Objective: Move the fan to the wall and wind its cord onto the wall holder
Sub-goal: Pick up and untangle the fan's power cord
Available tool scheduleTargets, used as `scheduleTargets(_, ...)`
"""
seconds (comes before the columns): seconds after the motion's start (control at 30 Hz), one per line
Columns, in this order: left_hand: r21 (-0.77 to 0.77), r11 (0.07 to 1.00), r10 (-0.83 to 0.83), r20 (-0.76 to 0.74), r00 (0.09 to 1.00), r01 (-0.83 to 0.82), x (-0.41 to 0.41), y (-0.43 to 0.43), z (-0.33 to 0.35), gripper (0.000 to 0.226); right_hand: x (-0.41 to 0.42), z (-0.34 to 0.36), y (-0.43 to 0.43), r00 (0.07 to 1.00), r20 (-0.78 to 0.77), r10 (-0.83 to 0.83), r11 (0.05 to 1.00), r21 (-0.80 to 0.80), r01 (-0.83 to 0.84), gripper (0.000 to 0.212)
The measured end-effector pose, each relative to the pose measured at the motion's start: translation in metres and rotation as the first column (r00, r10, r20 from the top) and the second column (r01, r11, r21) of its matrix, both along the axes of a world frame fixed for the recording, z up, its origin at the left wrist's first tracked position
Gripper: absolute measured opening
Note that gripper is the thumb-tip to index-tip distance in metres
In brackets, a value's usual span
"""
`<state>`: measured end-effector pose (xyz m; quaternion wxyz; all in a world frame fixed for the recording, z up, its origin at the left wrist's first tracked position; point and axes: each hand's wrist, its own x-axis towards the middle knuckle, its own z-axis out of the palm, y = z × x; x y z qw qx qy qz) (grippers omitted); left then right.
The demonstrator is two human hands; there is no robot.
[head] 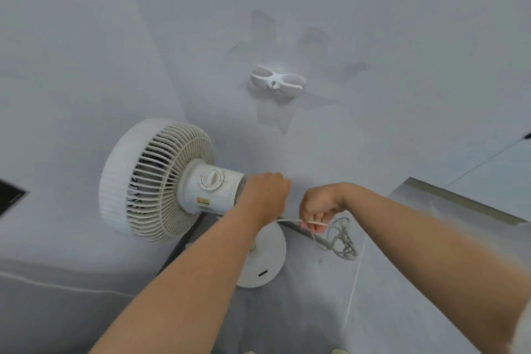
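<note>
Your fan (155, 181) stood close to the wall (373, 23), grille turned left. The sticker (203, 200) under its dial (211, 179) was too blurred to read. The holder (277, 82) sat above and right of the fan, with plain wall around it. Your right hand (319, 210), knuckles up just right of the fan, pinched the cord (342, 241), which lay tangled beside the fan's base (270, 267). Your left hand (265, 195) was curled behind the fan's housing, and I couldn't tell whether it gripped anything.
</note>
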<state>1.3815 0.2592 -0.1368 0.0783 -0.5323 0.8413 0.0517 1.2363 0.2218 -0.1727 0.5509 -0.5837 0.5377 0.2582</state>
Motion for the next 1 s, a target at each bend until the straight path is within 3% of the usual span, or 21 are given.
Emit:
scheduleTargets(0.1, 0.373, 0.927, 0.029, 0.029, 0.999, -0.037, -0.017, -0.006, 0.000, 0.038, -0.009, 0.012, -0.005, 0.998, 0.006, 0.055, 0.997, -0.046, -0.054, 0.021)
scheduleTargets(0.23, 0.550, 0.834, 0.035, 0.035, 0.999, -0.048, -0.021, -0.011, -0.005, 0.041, -0.022, 0.025, -0.012, 0.990, 0.012, 0.140, 0.964, -0.228, -0.134, 0.025)
scheduleTargets(0.33, 0.532, 0.847, -0.008, 0.055, 0.998, -0.023, -0.021, -0.018, -0.008, 0.028, -0.030, 0.030, -0.009, 0.980, 0.011, 0.196, 0.941, -0.284, -0.185, 0.028)
scheduleTargets(0.43, 0.507, 0.862, 0.018, 0.018, 1.000, -0.025, -0.020, -0.024, -0.015, 0.030, -0.037, 0.027, -0.005, 0.984, -0.007, 0.179, 0.919, -0.356, -0.170, 0.027)
scheduleTargets(0.63, 0.145, 0.976, 0.197, -0.287, 0.937, -0.161, -0.021, -0.012, -0.024, 0.026, -0.051, 0.017, 0.007, 0.997, -0.060, 0.039, 0.816, -0.574, -0.067, 0.031)
scheduleTargets(0.7, 0.020, 0.968, 0.239, -0.367, 0.899, -0.249, -0.013, 0.003, -0.028, 0.028, -0.057, 0.012, 0.026, 0.995, -0.096, 0.011, 0.777, -0.626, -0.069, 0.034)
scheduleTargets(0.8, -0.041, 0.915, 0.323, -0.524, 0.788, -0.402, 0.003, 0.018, -0.028, 0.025, -0.059, 0.014, 0.049, 0.991, -0.131, -0.026, 0.714, -0.697, -0.073, 0.029)
scheduleTargets(0.87, -0.059, 0.896, 0.326, -0.585, 0.743, -0.439, 0.009, 0.029, -0.023, 0.025, -0.059, 0.016, 0.064, 0.993, -0.095, -0.075, 0.663, -0.749, -0.022, 0.021)
scheduleTargets(1.0, -0.002, 0.906, 0.331, -0.623, 0.709, -0.424, 0.005, 0.050, -0.008, 0.021, -0.058, 0.032, 0.092, 0.976, 0.114, -0.186, 0.573, -0.794, 0.202, 0.010)
